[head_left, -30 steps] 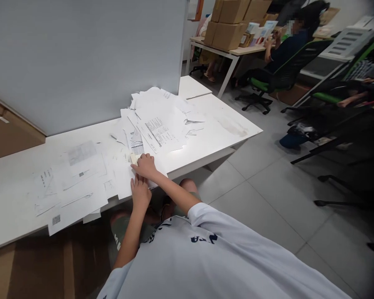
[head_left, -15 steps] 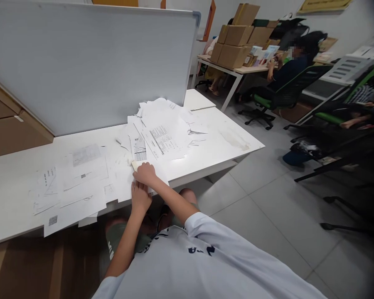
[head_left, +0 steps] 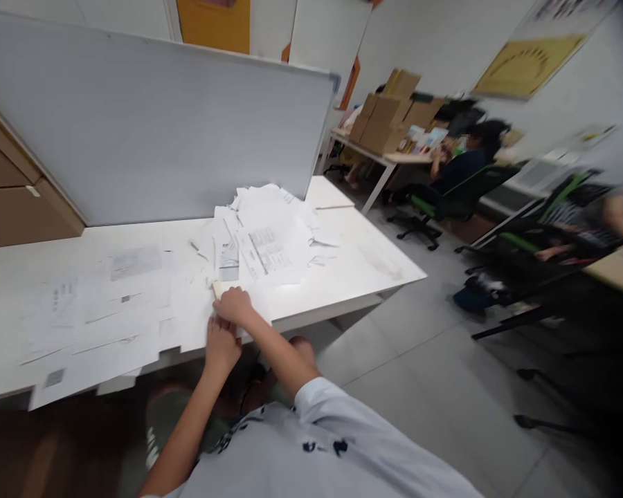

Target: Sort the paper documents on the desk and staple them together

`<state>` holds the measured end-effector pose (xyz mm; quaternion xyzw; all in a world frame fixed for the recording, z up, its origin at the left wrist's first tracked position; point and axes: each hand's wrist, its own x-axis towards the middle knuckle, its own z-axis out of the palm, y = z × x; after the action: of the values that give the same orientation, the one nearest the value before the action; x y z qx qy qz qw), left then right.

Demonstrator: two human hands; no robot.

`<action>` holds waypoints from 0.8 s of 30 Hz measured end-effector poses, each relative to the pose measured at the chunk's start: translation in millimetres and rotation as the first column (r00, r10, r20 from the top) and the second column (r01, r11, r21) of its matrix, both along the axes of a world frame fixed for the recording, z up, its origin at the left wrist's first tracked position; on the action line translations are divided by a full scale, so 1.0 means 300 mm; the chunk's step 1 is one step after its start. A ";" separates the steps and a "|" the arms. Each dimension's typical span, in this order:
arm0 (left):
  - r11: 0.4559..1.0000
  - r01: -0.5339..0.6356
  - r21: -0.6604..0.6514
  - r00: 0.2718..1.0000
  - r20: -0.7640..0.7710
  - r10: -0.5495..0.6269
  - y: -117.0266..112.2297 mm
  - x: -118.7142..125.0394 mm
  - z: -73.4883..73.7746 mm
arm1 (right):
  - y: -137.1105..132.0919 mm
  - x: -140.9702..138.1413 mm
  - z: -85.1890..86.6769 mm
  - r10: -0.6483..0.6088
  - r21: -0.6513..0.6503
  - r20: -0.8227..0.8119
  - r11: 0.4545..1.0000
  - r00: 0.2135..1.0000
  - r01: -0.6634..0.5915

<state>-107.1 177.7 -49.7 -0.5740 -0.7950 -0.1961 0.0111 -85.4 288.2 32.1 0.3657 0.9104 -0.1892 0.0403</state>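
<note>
My right hand (head_left: 233,306) is closed around a small cream-coloured block (head_left: 217,288), whose top end sticks out past the fingers. Its exact kind is too small to tell. Just below, at the front edge of the desk, my left hand (head_left: 223,342) lies with fingers stretched forward on a white sheet (head_left: 194,318); its fingertips are partly hidden by the right hand. Beyond the hands, a heap of printed papers (head_left: 270,235) covers the desk. Small pale crumbs or scraps are scattered left of the block.
More printed sheets (head_left: 98,304) spread over the left of the white desk (head_left: 363,259), some overhanging its front edge. A whiteboard (head_left: 187,131) stands behind; brown cartons (head_left: 25,214) are at left. Across the room, a seated person (head_left: 457,166) works near stacked boxes (head_left: 384,121).
The view has tipped up a little, so the scene sits lower in the picture. My hands remain close together at the desk edge, the right still gripping the cream block.
</note>
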 end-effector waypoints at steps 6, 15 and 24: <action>0.997 -0.077 -0.011 0.990 -0.118 0.076 0.032 -0.006 -0.089 | -0.004 -0.020 -0.026 0.021 0.037 0.027 0.999 0.999 -0.022; 0.996 -0.056 -0.067 0.997 -0.061 0.052 0.022 -0.009 -0.062 | 0.008 0.005 -0.035 -0.018 0.002 -0.005 1.000 1.000 0.018; 0.990 -0.057 -0.130 0.985 -0.170 0.034 0.013 0.000 -0.041 | 0.059 -0.060 -0.044 0.053 0.119 -0.298 0.993 0.953 -0.018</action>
<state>-106.9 181.6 -62.1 -0.5694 -0.8156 -0.0926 0.0437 -103.3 306.0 18.8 0.3181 0.9217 -0.1890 -0.1164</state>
